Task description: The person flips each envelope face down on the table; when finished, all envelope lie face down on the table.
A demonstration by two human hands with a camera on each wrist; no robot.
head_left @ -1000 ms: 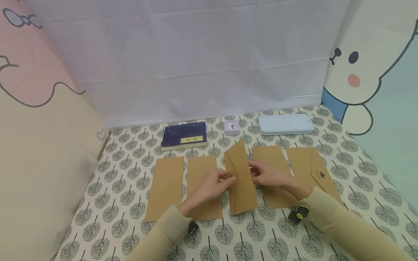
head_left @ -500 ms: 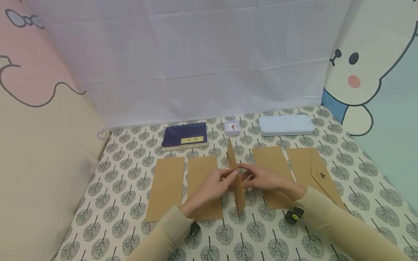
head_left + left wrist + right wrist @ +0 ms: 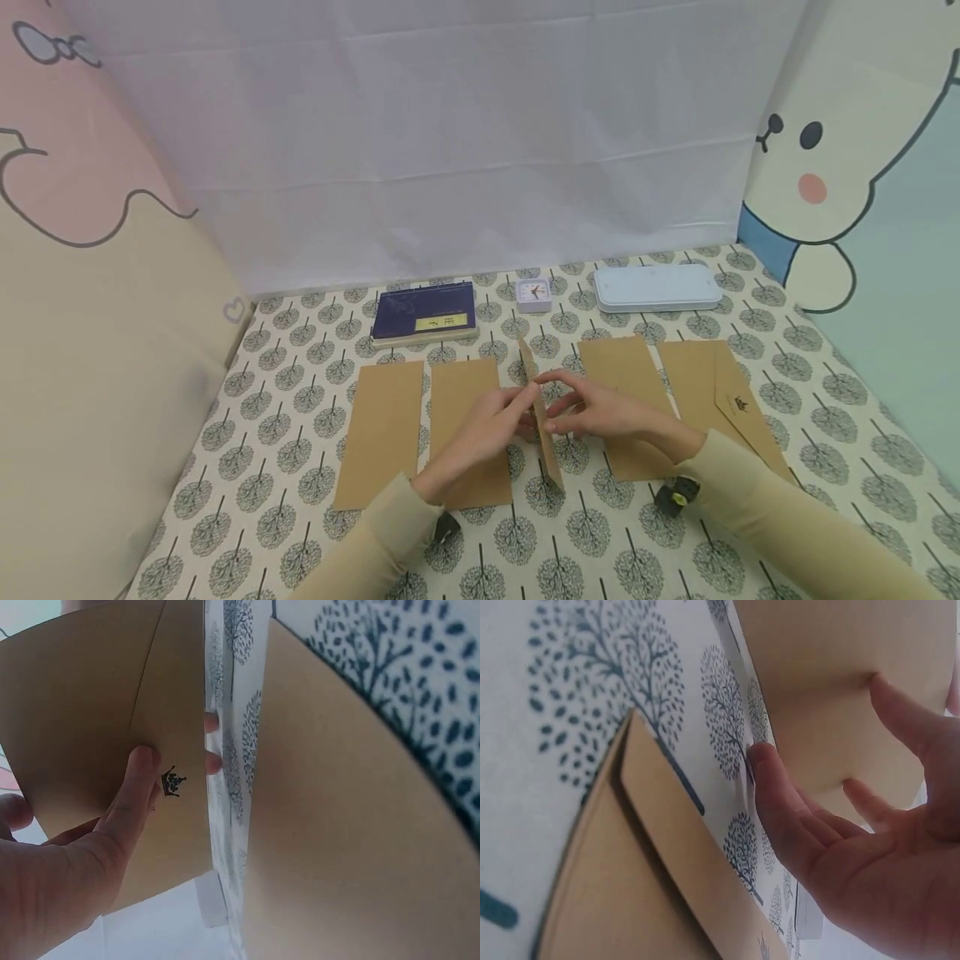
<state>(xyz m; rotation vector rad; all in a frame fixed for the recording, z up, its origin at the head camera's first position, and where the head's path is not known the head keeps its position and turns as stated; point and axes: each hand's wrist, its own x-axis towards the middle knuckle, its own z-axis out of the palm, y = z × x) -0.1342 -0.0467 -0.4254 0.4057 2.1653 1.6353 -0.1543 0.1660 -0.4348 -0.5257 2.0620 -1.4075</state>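
Between my two hands a kraft-paper envelope (image 3: 550, 450) stands on its long side, nearly edge-on in the head view. My left hand (image 3: 487, 425) holds it from the left, a fingertip on the flap face beside a small black crown print (image 3: 173, 781). From the right, my right hand (image 3: 607, 408) grips it, fingertips pressing the plain face (image 3: 832, 645). Two right fingertips (image 3: 214, 762) show past the envelope's lower edge in the left wrist view. Kraft envelopes lie flat on both sides: a plain one (image 3: 465, 375) under my left forearm and another (image 3: 622, 358) under my right.
Another envelope (image 3: 378, 433) lies at far left; one at far right (image 3: 693, 375) shows its flap and crown. Behind the row are a dark blue book (image 3: 405, 304), a small square clock (image 3: 533, 295) and a pale blue case (image 3: 657, 287). The tablecloth (image 3: 277, 525) has tree prints.
The middle envelope has swung from leaning with its flap visible to nearly edge-on. My right hand has shifted left with it, its index finger now at the envelope's top edge.
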